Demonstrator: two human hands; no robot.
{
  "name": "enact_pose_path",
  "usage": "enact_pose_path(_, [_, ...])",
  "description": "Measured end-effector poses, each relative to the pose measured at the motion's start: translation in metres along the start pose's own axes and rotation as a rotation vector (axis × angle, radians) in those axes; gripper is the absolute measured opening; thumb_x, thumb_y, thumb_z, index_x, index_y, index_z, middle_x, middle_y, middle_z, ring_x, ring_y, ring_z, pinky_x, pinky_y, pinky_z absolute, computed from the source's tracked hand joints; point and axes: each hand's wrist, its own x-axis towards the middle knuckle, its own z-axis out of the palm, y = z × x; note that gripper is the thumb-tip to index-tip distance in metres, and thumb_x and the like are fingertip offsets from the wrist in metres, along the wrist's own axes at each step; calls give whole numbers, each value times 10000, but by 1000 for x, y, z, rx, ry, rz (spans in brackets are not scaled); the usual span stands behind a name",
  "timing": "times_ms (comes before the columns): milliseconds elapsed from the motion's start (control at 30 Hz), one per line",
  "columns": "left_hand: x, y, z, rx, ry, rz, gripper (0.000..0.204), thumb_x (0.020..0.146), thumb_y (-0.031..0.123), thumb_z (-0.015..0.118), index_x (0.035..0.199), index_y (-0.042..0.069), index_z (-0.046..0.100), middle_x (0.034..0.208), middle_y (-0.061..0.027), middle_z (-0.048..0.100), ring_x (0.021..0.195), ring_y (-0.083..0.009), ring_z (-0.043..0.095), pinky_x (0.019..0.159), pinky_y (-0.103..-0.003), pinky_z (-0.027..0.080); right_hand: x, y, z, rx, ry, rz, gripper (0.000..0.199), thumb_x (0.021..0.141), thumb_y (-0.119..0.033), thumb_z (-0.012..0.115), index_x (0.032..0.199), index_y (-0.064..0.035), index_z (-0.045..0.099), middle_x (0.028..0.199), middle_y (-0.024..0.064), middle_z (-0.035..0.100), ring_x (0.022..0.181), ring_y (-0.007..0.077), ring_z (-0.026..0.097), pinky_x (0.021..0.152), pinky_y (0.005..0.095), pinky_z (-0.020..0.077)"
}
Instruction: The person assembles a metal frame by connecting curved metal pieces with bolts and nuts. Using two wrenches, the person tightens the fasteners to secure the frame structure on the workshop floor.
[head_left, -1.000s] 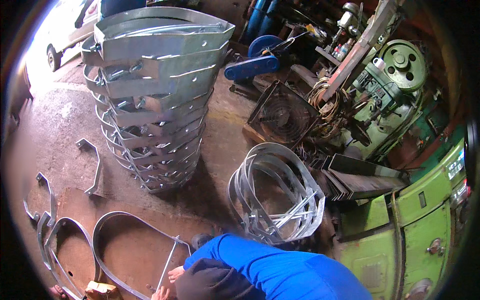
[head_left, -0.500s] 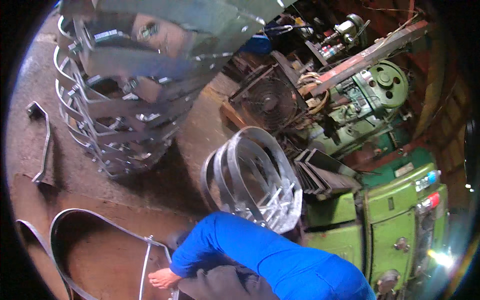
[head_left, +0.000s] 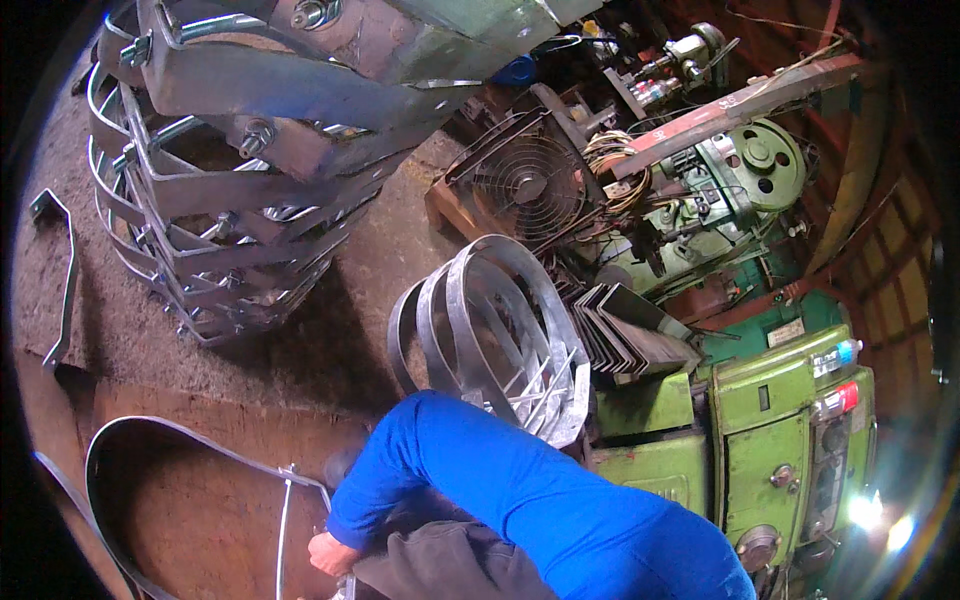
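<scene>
Extending from a blue sleeve (head_left: 500, 460), the right hand (head_left: 333, 555) is placed beside the angled end of a metal hoop (head_left: 205, 438), near a thin rod (head_left: 283, 530) by which the loop is crossed. Its fingers are curled in; whether anything is gripped cannot be told. The left hand is outside the view, so its fingers cannot be judged. The hoop is laid on a brown board (head_left: 210, 510) at lower left. Beyond, more hoops are piled in a tall stack (head_left: 270, 95), and a smaller bunch (head_left: 463, 335) is set behind the sleeve.
</scene>
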Motion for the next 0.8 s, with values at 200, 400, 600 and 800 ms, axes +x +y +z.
enact_pose_path(200, [8, -9, -63, -131, -224, -13, 409, 902, 200, 466, 1301, 157, 541, 1248, -112, 574, 1039, -262, 571, 829, -427, 476, -34, -25, -119, -21, 137, 315, 164, 724, -253, 647, 740, -106, 720, 748, 84, 690, 705, 225, 670, 530, 383, 472])
enact_pose_path(400, [6, 0, -24, -186, -132, -184, 489, 887, 181, 491, 1376, 180, 491, 1276, -94, 572, 1009, -227, 584, 817, -424, 485, -50, -10, -83, 252, 407, 715, 120, 616, -205, 694, 653, -91, 693, 626, 112, 661, 592, 279, 663, 481, 424, 516])
enact_pose_path(600, [-2, 18, -80, -473, 465, -373, 311, 870, 144, 568, 1166, 53, 542, 1032, -167, 608, 871, -337, 601, 727, -463, 471, -122, -44, -140, 522, 456, 743, 257, 739, -197, 615, 959, -65, 639, 775, 153, 664, 735, 333, 667, 590, 450, 533])
enact_pose_path(800, [-9, -9, -183, -845, 815, -527, 210, 926, 182, 577, 774, 38, 557, 648, -162, 557, 629, -362, 576, 573, -418, 456, -145, -69, -164, 840, 730, 881, 290, 878, -258, 613, 1055, -30, 606, 872, 199, 658, 807, 368, 646, 684, 451, 500])
